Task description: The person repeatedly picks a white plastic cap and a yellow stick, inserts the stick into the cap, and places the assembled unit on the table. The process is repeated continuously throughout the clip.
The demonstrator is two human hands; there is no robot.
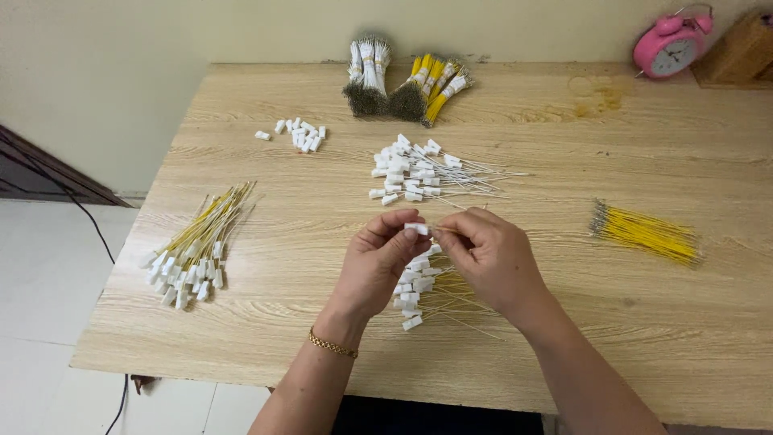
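Near the tabletop's [644, 338] front edge: our left hand [377, 266] pinches a white connector [417, 229]; our right hand [493, 256] pinches its thin wire [441, 234]. Beneath lies a heap of wired connectors [419, 286]; near the right edge, yellow wires [644, 232].

Left hand [378, 262] and right hand [491, 254] meet, fingertips pinched together.

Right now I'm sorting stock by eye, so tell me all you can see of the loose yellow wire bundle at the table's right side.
The yellow wire bundle is a loose sheaf of thin yellow wires with bare greyish ends at its left. It lies flat, slanting slightly down to the right, on the wooden table. Nothing touches it; both hands are away from it.
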